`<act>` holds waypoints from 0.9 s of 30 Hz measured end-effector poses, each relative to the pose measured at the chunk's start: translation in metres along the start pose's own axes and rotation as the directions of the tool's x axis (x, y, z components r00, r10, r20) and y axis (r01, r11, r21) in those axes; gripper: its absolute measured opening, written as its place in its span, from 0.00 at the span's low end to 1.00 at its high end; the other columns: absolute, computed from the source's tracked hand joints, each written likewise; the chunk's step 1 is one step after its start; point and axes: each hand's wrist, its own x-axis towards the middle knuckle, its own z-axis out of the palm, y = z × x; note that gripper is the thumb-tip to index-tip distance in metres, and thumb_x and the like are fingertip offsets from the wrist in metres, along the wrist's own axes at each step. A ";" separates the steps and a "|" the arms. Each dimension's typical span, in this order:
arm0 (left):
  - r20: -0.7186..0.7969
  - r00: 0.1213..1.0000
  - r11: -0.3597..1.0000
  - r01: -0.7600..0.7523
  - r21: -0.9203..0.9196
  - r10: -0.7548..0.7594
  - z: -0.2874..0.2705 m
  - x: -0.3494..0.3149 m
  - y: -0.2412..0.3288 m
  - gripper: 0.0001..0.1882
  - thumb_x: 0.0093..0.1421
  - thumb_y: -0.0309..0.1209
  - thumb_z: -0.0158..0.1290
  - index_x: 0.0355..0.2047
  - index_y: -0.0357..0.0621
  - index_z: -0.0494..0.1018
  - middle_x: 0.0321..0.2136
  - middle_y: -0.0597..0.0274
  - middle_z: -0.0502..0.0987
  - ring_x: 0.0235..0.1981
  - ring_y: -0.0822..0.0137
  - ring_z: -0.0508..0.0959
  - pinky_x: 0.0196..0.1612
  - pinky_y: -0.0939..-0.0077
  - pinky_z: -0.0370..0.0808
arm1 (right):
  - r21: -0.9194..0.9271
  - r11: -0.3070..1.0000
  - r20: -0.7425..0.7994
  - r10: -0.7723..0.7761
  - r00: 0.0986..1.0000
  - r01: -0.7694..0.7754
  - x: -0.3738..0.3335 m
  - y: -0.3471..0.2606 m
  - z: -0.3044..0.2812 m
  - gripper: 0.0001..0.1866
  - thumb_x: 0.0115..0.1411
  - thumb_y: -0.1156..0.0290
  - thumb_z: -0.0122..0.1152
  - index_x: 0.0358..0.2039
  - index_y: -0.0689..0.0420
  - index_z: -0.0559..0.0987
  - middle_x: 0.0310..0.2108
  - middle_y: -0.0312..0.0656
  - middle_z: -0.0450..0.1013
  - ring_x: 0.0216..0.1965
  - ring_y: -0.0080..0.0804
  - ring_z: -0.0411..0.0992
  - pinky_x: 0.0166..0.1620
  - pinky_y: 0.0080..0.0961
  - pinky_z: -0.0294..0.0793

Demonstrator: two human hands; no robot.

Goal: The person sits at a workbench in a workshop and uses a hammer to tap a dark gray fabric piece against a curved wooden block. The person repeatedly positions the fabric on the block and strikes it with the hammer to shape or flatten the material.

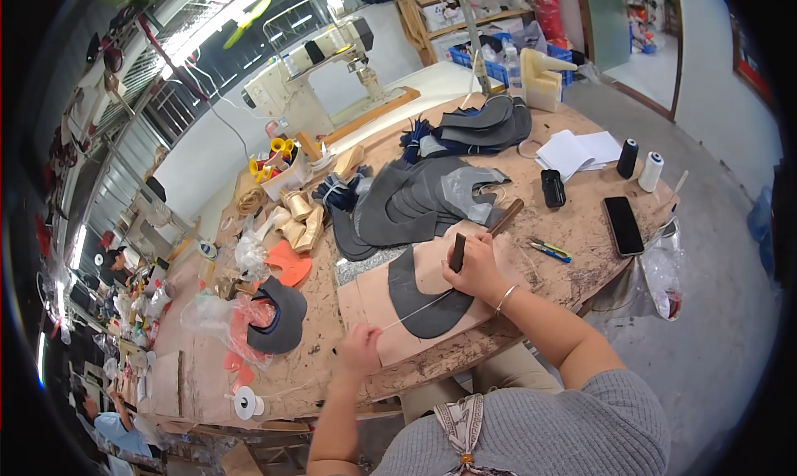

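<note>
A dark grey U-shaped piece (406,289) lies flat on a pale board (359,306) in front of me. A thin white thread (415,311) stretches taut across it between my hands. My left hand (359,349), somewhat blurred, is closed at the near-left end of the thread. My right hand (480,268) is wrapped round a dark flat-handled tool (458,252), held upright over the piece's right side; the tool's lower end is hidden by the hand. From the near table edge, the thread seems to continue toward a white spool (247,403) at lower left.
Stacked grey pieces (407,198) lie beyond the board, a brown bar (506,217) beside them. Right of my hand are pens (550,250), a phone (623,227) and thread cones (651,170). A grey cap-like piece (278,314) sits left; a sewing machine (307,81) stands behind.
</note>
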 end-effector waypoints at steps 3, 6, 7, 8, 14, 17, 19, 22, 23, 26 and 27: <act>0.252 0.955 0.984 0.173 -0.036 -0.158 -0.043 0.021 -0.052 0.09 0.57 0.30 0.63 0.35 0.39 0.77 0.31 0.54 0.78 0.30 0.55 0.79 0.32 0.66 0.76 | -0.022 0.999 -0.009 -0.034 0.999 0.034 0.001 0.000 0.001 0.10 0.44 0.71 0.68 0.21 0.51 0.72 0.20 0.33 0.69 0.26 0.35 0.70 0.43 0.36 0.61; 0.106 0.966 0.969 0.225 0.106 -0.236 -0.054 0.032 -0.107 0.10 0.55 0.30 0.64 0.36 0.40 0.79 0.34 0.55 0.79 0.33 0.56 0.79 0.37 0.65 0.75 | -0.025 0.999 -0.011 -0.030 0.999 0.029 0.000 0.000 0.002 0.09 0.45 0.70 0.68 0.21 0.51 0.73 0.20 0.33 0.69 0.26 0.35 0.70 0.44 0.37 0.61; -0.071 0.993 0.959 0.113 0.261 -0.098 -0.053 0.037 -0.115 0.10 0.54 0.29 0.63 0.36 0.40 0.79 0.35 0.56 0.79 0.34 0.56 0.79 0.37 0.65 0.75 | -0.020 1.000 -0.004 -0.015 1.000 0.015 0.000 -0.002 0.000 0.09 0.45 0.69 0.67 0.21 0.51 0.73 0.19 0.34 0.70 0.27 0.35 0.70 0.45 0.37 0.61; -0.220 0.973 0.906 0.028 0.422 0.073 -0.058 0.044 -0.100 0.09 0.54 0.27 0.62 0.36 0.41 0.79 0.36 0.57 0.80 0.34 0.56 0.79 0.38 0.65 0.75 | -0.016 1.000 0.003 0.001 1.000 -0.001 0.001 -0.002 0.000 0.08 0.46 0.67 0.66 0.20 0.51 0.74 0.19 0.35 0.70 0.27 0.35 0.70 0.46 0.38 0.61; 0.144 0.943 0.952 -0.307 0.018 0.302 0.066 0.083 0.048 0.12 0.55 0.31 0.61 0.41 0.48 0.81 0.34 0.62 0.82 0.41 0.59 0.79 0.45 0.62 0.72 | -0.094 0.996 0.016 0.008 1.000 -0.006 0.000 -0.002 0.004 0.08 0.46 0.67 0.66 0.22 0.51 0.74 0.20 0.34 0.70 0.27 0.34 0.70 0.46 0.37 0.61; 0.280 0.940 0.969 -0.229 0.092 0.195 0.085 0.089 0.060 0.12 0.55 0.33 0.61 0.41 0.51 0.82 0.33 0.66 0.82 0.40 0.62 0.79 0.47 0.63 0.70 | -0.075 0.997 0.006 0.004 1.000 -0.003 -0.002 -0.003 0.003 0.08 0.46 0.67 0.67 0.23 0.51 0.74 0.20 0.34 0.70 0.28 0.34 0.71 0.45 0.37 0.61; 0.360 0.923 0.983 -0.172 0.064 0.138 0.086 0.094 0.061 0.11 0.55 0.33 0.61 0.39 0.52 0.82 0.33 0.67 0.82 0.40 0.64 0.78 0.48 0.62 0.68 | -0.082 0.997 0.003 0.002 1.000 -0.002 -0.001 -0.002 0.002 0.08 0.46 0.67 0.67 0.23 0.51 0.74 0.20 0.34 0.70 0.28 0.34 0.71 0.45 0.37 0.60; 0.372 0.903 0.972 -0.234 0.005 0.216 0.085 0.096 0.054 0.07 0.54 0.32 0.61 0.35 0.52 0.83 0.34 0.68 0.81 0.39 0.67 0.78 0.51 0.60 0.64 | -0.067 0.998 -0.040 -0.004 0.999 0.002 0.001 -0.003 0.003 0.09 0.43 0.70 0.68 0.21 0.51 0.73 0.19 0.34 0.70 0.25 0.35 0.70 0.43 0.36 0.61; 0.346 0.890 0.948 -0.319 0.002 0.299 0.084 0.092 0.051 0.06 0.55 0.31 0.61 0.34 0.52 0.82 0.33 0.68 0.80 0.39 0.67 0.78 0.52 0.59 0.63 | -0.058 0.998 -0.063 -0.006 0.998 0.003 0.001 -0.003 0.003 0.09 0.42 0.71 0.68 0.19 0.51 0.73 0.19 0.34 0.70 0.24 0.36 0.70 0.42 0.35 0.61; 0.280 0.830 0.866 -0.500 -0.013 0.483 0.082 0.089 0.045 0.06 0.53 0.28 0.59 0.33 0.52 0.81 0.33 0.69 0.78 0.39 0.66 0.78 0.52 0.58 0.61 | -0.081 0.997 -0.027 -0.013 1.000 0.011 -0.001 0.001 0.005 0.09 0.46 0.67 0.67 0.23 0.50 0.74 0.19 0.33 0.70 0.27 0.33 0.70 0.45 0.37 0.60; 0.259 0.806 0.837 -0.547 -0.019 0.533 0.083 0.088 0.044 0.07 0.53 0.27 0.59 0.33 0.52 0.81 0.33 0.68 0.77 0.39 0.65 0.78 0.51 0.58 0.60 | -0.065 0.998 -0.005 -0.015 1.000 0.015 0.000 0.002 0.005 0.09 0.46 0.67 0.67 0.23 0.50 0.74 0.19 0.32 0.70 0.27 0.33 0.71 0.45 0.37 0.61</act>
